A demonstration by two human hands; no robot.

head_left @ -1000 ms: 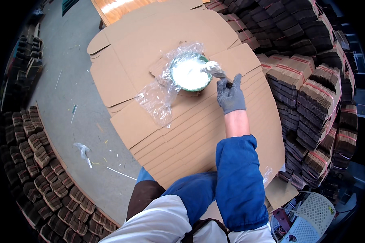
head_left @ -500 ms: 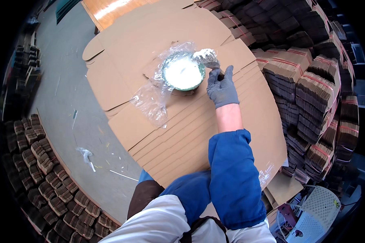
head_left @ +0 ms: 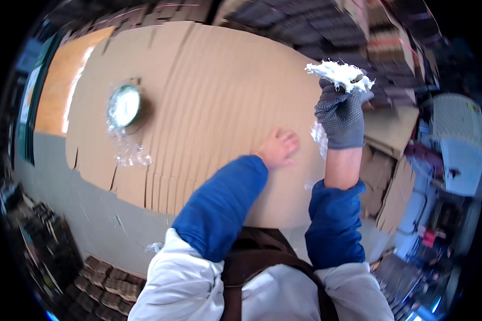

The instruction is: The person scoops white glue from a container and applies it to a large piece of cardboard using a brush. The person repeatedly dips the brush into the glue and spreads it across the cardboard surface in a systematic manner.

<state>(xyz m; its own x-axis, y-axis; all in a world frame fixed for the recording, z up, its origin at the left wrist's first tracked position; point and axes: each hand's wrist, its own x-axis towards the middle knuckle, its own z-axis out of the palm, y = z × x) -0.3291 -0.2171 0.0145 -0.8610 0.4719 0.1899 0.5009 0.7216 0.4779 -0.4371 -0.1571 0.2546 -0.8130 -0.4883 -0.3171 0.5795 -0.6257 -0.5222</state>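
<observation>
My left hand (head_left: 278,150), bare, lies on a large stack of flat cardboard sheets (head_left: 219,91) with its fingers spread. In a grey dotted glove, my right hand (head_left: 341,120) is raised at the right edge of the stack. It is closed round a brush (head_left: 337,74) whose bristles are thick with white paste; the handle is mostly hidden by the fingers. A green-rimmed bowl of bright white paste (head_left: 127,104) sits at the left of the stack, well away from both hands. Crumpled clear plastic film (head_left: 129,152) trails from the bowl.
Tied cardboard bundles (head_left: 393,48) stand at the far right, with more stacks (head_left: 104,281) on the floor at lower left. An orange-brown board (head_left: 61,91) is beyond the bowl. A white perforated chair (head_left: 458,139) is on the right. Scraps lie on the grey floor (head_left: 64,176).
My view has turned to the right. The brush in my right hand has moved away from the bowl to the stack's right edge. My left hand has come into view on the cardboard.
</observation>
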